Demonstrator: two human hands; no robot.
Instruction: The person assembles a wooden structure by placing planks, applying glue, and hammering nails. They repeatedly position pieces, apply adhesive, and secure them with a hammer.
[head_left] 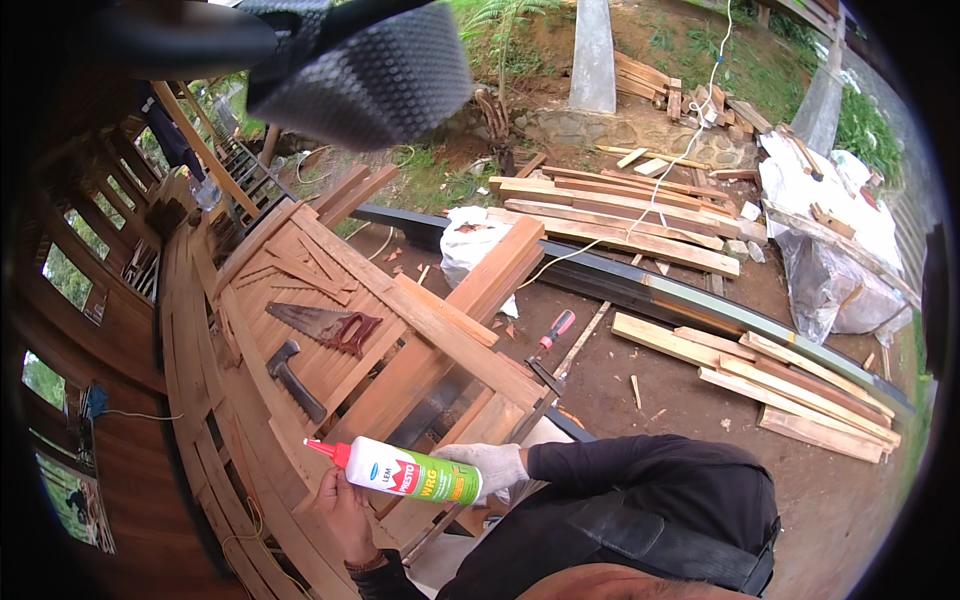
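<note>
A white and green glue bottle (415, 472) with a red pointed nozzle (328, 450) lies sideways in front of me. My right hand (490, 466), in a pale work glove, is wrapped round its base end, the fingers partly hidden behind it. At the other end, my bare left hand (345, 515) has its fingers closed against the bottle just below the nozzle's red collar. Beyond the bottle, a hammer (296, 382) with a dark handle rests on a slatted wooden panel (285, 345). Farther up the panel lies a handsaw (325, 325) with a reddish grip.
Thick wooden beams (500, 265) cross the panel's right side. Beside them on the ground is a red and black screwdriver (558, 329). A long dark metal beam (620, 285) runs across the dirt, with stacked planks (620, 212) behind it and planks (760, 380) nearer. A white sack (470, 245) sits beyond the panel.
</note>
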